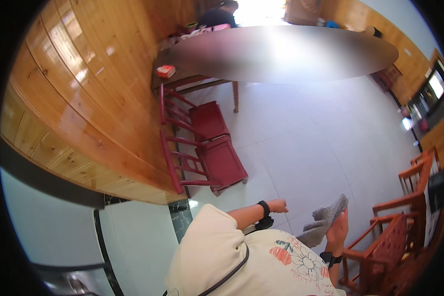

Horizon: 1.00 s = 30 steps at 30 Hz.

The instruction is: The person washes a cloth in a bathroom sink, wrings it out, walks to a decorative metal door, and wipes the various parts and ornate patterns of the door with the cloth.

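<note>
A crumpled grey cloth (320,224) is in my right hand (338,226), lying over the fingers and hanging down toward my shirt. Black bands circle both my wrists. My left hand (278,206) is off to the left of the cloth, apart from it, its fingers curled in; nothing shows in it, though its palm is hidden. Below both hands is my cream T-shirt (222,259) with a printed flower drawing, and a dark cord crosses it.
Two red wooden chairs (222,161) stand along the wood-panelled wall at left. Behind them a table (181,77) bears a red-and-white packet (166,71). Wooden armchairs (386,236) line the right side. A person (218,16) is at the far end. Pale tiles (299,148) cover the floor.
</note>
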Motion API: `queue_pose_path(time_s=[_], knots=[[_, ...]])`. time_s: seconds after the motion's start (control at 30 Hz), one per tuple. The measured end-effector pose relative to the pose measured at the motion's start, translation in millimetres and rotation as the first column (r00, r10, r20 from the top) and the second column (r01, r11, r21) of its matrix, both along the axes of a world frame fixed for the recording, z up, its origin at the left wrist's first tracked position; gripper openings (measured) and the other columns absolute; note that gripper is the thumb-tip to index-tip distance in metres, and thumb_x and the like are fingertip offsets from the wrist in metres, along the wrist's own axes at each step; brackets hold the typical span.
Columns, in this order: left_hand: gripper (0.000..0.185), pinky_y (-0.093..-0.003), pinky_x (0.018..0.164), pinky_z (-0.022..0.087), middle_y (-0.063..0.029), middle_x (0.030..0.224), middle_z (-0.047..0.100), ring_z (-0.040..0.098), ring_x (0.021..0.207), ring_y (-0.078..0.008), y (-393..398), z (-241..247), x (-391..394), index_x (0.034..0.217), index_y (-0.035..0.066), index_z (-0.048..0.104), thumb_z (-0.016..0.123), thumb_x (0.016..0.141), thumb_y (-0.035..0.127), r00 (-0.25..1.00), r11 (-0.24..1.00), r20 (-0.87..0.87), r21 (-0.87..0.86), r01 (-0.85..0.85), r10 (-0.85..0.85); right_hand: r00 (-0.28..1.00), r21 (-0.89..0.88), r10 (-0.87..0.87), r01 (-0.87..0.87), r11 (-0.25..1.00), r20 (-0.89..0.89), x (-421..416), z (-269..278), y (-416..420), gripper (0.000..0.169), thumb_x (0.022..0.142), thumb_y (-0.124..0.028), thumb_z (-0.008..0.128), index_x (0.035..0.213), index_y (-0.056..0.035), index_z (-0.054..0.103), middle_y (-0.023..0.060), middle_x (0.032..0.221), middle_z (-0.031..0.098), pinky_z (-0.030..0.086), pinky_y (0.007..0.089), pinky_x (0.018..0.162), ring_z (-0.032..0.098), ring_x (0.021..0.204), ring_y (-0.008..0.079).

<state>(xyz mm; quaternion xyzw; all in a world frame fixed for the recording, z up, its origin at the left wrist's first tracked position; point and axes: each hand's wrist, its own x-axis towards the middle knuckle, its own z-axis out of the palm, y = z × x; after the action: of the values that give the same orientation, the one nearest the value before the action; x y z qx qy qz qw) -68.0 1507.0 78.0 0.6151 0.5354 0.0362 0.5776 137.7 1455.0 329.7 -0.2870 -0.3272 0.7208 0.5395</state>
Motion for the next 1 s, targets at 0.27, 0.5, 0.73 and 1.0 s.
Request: queue_pose_path(time_s=[0.27, 0.5, 0.73, 1.0], knots=[[0.043, -0.0348, 0.088, 0.040, -0.0096, 0.117, 0.053, 0.051, 0.104, -0.0218, 91.0, 73.2, 3.7, 0.117, 0.008, 0.051, 0.060, 0.079, 0.025, 0.764, 0.897, 0.516, -0.019, -0.442, 0.388, 0.992, 0.044, 0.122, -0.121, 0.992, -0.017, -0.1, -5.9, 119.4, 0.055, 0.089, -0.029, 0.043, 0.133, -0.0014, 0.026, 0.0132, 0.131, 0.038, 0.028, 0.0398, 0.101, 0.038, 0.120, 0.0263], [0.038, -0.0322, 0.093, 0.037, -0.0038, 0.121, 0.051, 0.047, 0.111, -0.0170, 197.0, 59.8, 18.8, 0.121, 0.005, 0.046, 0.044, 0.091, 0.027, 0.163, 0.736, 0.720, -0.641, -0.217, 0.675, 0.978, 0.054, 0.155, -0.149, 0.987, -0.139, 34.2, -16.4, 250.7, 0.047, 0.092, -0.018, 0.040, 0.132, 0.0017, 0.027, 0.0127, 0.132, 0.037, 0.028, 0.0374, 0.102, 0.036, 0.122, 0.0237], [0.037, -0.0337, 0.089, 0.039, -0.0066, 0.113, 0.056, 0.053, 0.100, -0.0175, 268.1, 73.4, 17.5, 0.111, 0.004, 0.052, 0.029, 0.092, 0.027, 0.096, 0.603, 0.647, -0.632, -0.488, 0.756, 0.994, -0.060, 0.075, -0.070, 0.996, 0.084, 98.0, -15.4, 392.6, 0.036, 0.084, -0.013, 0.049, 0.116, 0.0024, 0.043, 0.0092, 0.107, 0.054, 0.041, 0.0313, 0.087, 0.053, 0.098, 0.0187], [0.024, -0.0306, 0.084, 0.041, -0.0019, 0.093, 0.060, 0.056, 0.087, -0.0133, 339.5, 105.9, 25.4, 0.097, 0.004, 0.058, 0.048, 0.088, 0.024, 0.174, 0.484, 0.526, -0.539, -0.690, 0.833, 0.930, -0.187, -0.017, 0.092, 0.978, 0.366, 141.1, -87.1, 511.1, 0.016, 0.079, -0.006, 0.055, 0.093, 0.0019, 0.055, 0.0049, 0.084, 0.057, 0.044, 0.0267, 0.072, 0.054, 0.076, 0.0131]])
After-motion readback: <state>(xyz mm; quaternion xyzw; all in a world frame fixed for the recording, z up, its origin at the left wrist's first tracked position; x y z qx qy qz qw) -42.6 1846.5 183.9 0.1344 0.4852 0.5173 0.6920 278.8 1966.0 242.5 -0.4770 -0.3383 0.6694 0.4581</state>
